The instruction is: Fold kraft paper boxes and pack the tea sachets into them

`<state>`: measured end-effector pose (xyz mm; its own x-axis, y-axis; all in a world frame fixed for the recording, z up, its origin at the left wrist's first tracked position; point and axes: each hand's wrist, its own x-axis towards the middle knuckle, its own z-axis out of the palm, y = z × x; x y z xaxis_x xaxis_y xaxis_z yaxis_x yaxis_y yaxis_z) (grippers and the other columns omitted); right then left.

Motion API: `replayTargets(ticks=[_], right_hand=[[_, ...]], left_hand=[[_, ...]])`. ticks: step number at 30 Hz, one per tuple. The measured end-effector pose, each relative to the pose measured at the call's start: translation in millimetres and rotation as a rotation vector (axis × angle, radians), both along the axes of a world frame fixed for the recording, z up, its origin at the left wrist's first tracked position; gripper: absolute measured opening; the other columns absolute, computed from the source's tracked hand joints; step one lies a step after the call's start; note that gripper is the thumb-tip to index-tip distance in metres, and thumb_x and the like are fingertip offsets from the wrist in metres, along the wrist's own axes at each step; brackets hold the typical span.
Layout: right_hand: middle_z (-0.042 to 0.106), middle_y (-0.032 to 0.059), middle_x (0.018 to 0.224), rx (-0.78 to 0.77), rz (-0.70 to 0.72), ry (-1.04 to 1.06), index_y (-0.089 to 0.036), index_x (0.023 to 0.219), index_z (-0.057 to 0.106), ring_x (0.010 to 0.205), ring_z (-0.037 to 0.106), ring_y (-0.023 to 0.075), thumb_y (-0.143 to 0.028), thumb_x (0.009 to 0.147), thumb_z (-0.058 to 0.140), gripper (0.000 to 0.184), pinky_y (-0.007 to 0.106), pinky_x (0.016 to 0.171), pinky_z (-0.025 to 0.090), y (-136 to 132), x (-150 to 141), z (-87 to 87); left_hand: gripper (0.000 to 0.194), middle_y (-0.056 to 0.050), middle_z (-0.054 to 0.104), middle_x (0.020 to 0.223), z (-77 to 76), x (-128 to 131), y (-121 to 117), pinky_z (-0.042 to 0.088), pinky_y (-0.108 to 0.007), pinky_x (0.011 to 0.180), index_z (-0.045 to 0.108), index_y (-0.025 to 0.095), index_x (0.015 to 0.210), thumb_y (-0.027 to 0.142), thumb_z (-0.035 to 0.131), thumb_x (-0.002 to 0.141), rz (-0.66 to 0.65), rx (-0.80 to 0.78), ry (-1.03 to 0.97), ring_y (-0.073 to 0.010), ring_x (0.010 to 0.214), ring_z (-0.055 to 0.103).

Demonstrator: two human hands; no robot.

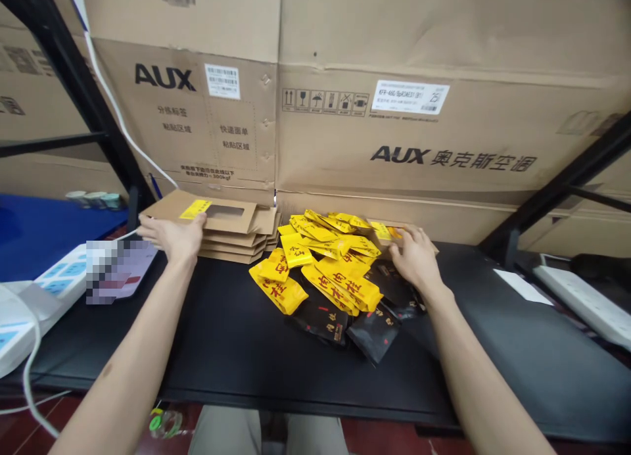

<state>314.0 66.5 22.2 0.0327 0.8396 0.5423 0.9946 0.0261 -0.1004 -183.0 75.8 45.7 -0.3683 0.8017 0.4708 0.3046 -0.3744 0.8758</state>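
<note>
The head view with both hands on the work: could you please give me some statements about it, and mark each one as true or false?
1. The left hand touches the top of the cardboard stack. True.
2. Some yellow packets lie partly over black packets. True.
3. The yellow packets are to the left of the cardboard stack. False: they lie to its right.
4. The right hand is on the cardboard stack. False: it is on the far side of the packets, at another cardboard piece with a yellow label.
5. A bottle with a green cap is below the table. True.

Hands (173,237) apart, right seemingly curled
</note>
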Motion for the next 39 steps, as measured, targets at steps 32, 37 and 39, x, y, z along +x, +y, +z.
replayTargets(ticks=[32, 37, 39], right_hand=[[0.063, 0.0194, 0.125, 0.442, 0.064, 0.097, -0.022, 0.134, 0.061, 0.122, 0.059, 0.0393, -0.041, 0.097, 0.057, 0.042, 0.064, 0.108, 0.045, -31.5, -12.3, 30.7], [0.062, 0.0163, 0.130, 0.549, 0.112, 0.075, -0.027, 0.142, 0.056, 0.125, 0.058, 0.0372, -0.037, 0.097, 0.059, 0.046, 0.062, 0.109, 0.045, -45.6, -36.5, 38.3], [0.062, 0.0152, 0.131, 0.591, 0.143, 0.055, -0.027, 0.143, 0.054, 0.125, 0.059, 0.0365, -0.033, 0.097, 0.060, 0.047, 0.061, 0.109, 0.045, -52.2, -47.1, 41.3]], left_hand=[[0.047, -0.013, 0.057, 0.154, -26.6, 42.4, -2.3, 0.012, -0.065, 0.127, 0.066, 0.021, 0.135, 0.034, 0.041, 0.097, 0.112, -0.016, 0.913, -0.0360, 0.156, 0.032], [0.043, -0.008, 0.052, 0.159, -6.8, 57.8, -15.8, 0.010, -0.061, 0.129, 0.064, 0.027, 0.137, 0.033, 0.054, 0.095, 0.113, 0.187, 0.729, -0.0327, 0.159, 0.024], [0.041, -0.008, 0.055, 0.156, 0.9, 68.9, -25.5, 0.015, -0.057, 0.130, 0.065, 0.026, 0.133, 0.032, 0.060, 0.093, 0.048, 0.261, 0.625, -0.0318, 0.157, 0.029]])
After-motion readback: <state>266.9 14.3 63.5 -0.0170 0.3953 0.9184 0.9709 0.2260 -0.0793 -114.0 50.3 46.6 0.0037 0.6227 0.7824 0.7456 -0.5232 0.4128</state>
